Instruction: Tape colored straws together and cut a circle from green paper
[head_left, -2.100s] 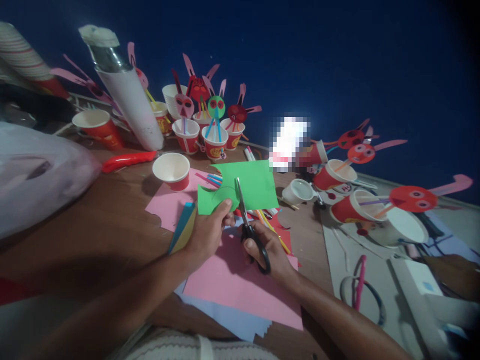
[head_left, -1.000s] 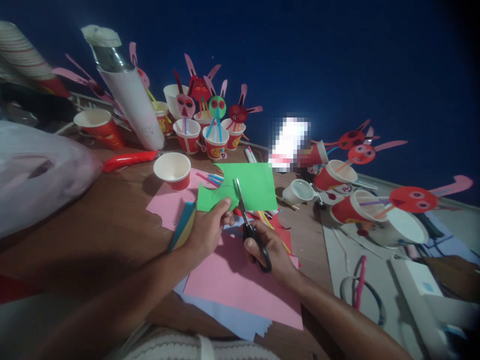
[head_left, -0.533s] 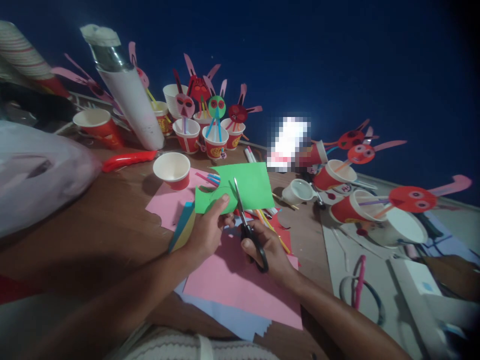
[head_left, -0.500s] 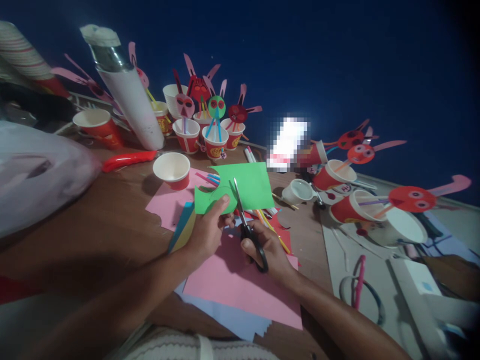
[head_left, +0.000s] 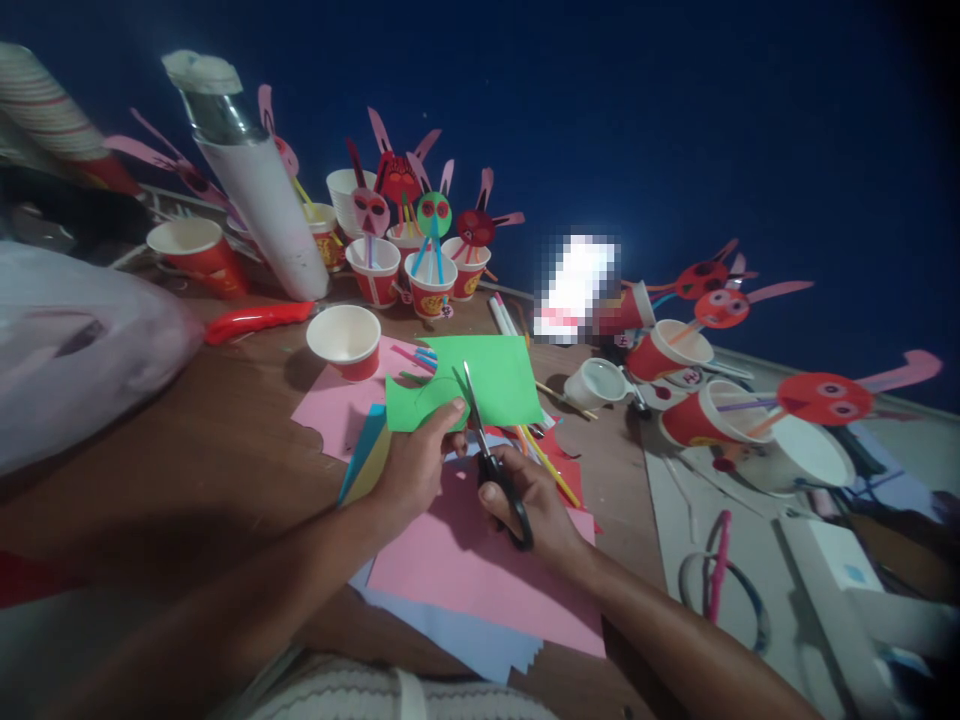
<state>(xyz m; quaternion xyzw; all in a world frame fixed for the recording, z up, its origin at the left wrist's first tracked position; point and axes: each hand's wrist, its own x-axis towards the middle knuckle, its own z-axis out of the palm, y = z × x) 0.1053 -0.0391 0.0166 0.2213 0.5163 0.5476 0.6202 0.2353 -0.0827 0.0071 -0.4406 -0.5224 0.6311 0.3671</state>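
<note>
A green sheet of paper [head_left: 499,380] is pinched by my left hand [head_left: 427,450], the thumb pressed on top near its lower edge. A curved line shows on the left part of the sheet, beside a cut edge. My right hand [head_left: 525,495] has its fingers in the black handles of the scissors [head_left: 487,450]. Their blades point away from me and lie at the green paper, just right of my left thumb; they look nearly closed. Beneath both hands lie a pink sheet [head_left: 480,565] and a light blue sheet [head_left: 457,630].
An upright paper cup [head_left: 345,340] stands left of the green paper. Behind are several cups with paper rabbit faces [head_left: 433,215] and a white flask [head_left: 262,205]. A red-handled tool [head_left: 259,322] lies left. More decorated cups [head_left: 671,350] and a small container [head_left: 596,382] stand right.
The green paper has tilted and shifted slightly towards me and to the left. The scissors have moved a little left with it. My grip on both stays the same.
</note>
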